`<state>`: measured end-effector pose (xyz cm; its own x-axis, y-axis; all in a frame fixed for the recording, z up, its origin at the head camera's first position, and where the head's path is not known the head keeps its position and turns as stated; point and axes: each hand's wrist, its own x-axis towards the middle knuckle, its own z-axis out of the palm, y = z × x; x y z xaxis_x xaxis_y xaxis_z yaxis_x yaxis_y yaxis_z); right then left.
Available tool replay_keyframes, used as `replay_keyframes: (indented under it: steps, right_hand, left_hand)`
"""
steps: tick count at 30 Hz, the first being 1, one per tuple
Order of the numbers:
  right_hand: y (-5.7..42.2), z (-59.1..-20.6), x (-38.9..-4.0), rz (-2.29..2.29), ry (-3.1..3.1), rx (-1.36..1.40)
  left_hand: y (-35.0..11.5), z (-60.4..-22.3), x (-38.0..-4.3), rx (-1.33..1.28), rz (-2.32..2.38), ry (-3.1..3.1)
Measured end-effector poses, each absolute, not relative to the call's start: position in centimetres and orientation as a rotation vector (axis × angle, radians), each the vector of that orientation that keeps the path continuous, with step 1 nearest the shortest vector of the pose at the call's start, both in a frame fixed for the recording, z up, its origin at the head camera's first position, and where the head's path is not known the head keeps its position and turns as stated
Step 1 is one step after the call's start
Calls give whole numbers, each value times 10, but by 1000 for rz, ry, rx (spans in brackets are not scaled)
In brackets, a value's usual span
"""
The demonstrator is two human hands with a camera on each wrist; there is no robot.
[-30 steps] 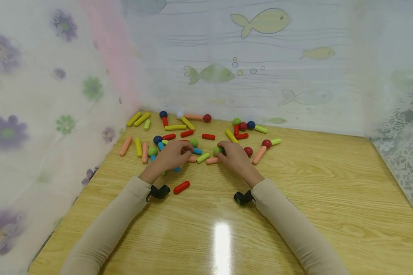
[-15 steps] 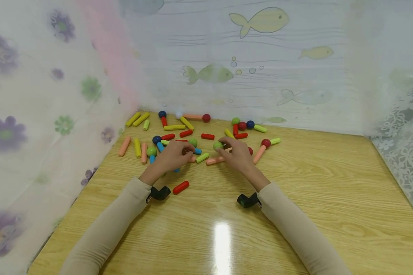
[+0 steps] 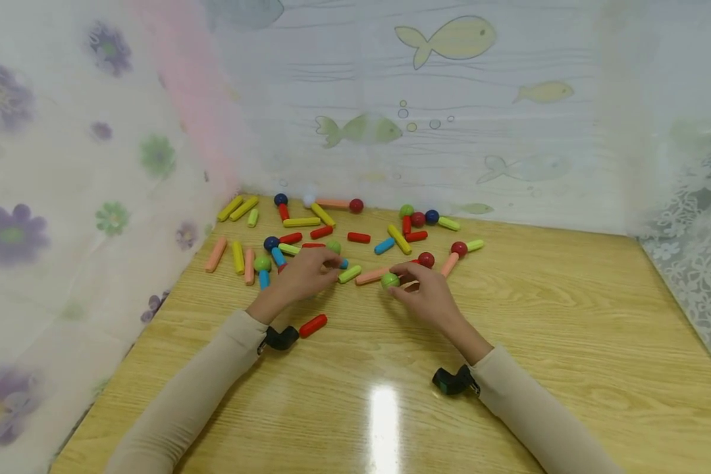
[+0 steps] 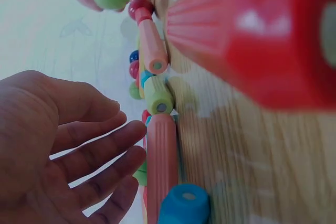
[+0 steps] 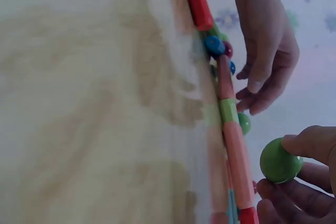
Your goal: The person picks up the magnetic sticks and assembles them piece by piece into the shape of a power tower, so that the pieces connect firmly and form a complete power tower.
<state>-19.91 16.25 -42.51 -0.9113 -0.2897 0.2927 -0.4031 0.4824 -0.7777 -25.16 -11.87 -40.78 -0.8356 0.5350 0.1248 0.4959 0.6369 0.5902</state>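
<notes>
My right hand point(image 3: 429, 296) pinches a green ball point(image 3: 390, 282) between thumb and fingers, held above the table in the right wrist view. My left hand point(image 3: 307, 275) hovers over the left cluster of sticks, its fingers loosely bent and holding nothing in the left wrist view. Just right of its fingertips lies a short lime stick point(image 3: 349, 274), then a salmon stick point(image 3: 372, 276) reaching toward the right hand. Under the left hand, a salmon stick point(image 4: 161, 161) and a blue stick point(image 4: 185, 205) show in the left wrist view. The left hand hides part of this cluster.
A red stick point(image 3: 313, 326) lies near the left wrist. Joined balls and sticks, such as a red ball point(image 3: 459, 249) with a salmon stick, spread along the back. Yellow sticks point(image 3: 230, 208) sit at the far left corner. Printed curtains point(image 3: 355, 164) border the wooden table point(image 3: 569, 329).
My right hand has drawn back toward me and rightward, carrying the green ball and uncovering a blue stick by the yellow one. The left hand has shifted only slightly.
</notes>
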Motion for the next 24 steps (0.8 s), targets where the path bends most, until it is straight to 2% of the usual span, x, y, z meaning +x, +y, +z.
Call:
replay_keyframes:
  steps: [13,24]
  right_hand:
    - [163,-439,-191,1443,-2662,609]
    - [164,-442,-192,1377,-2679,616]
  left_hand:
    - [-91,-412,-253,921,589,2883]
    - [-95,-415,-251,866,883,2856]
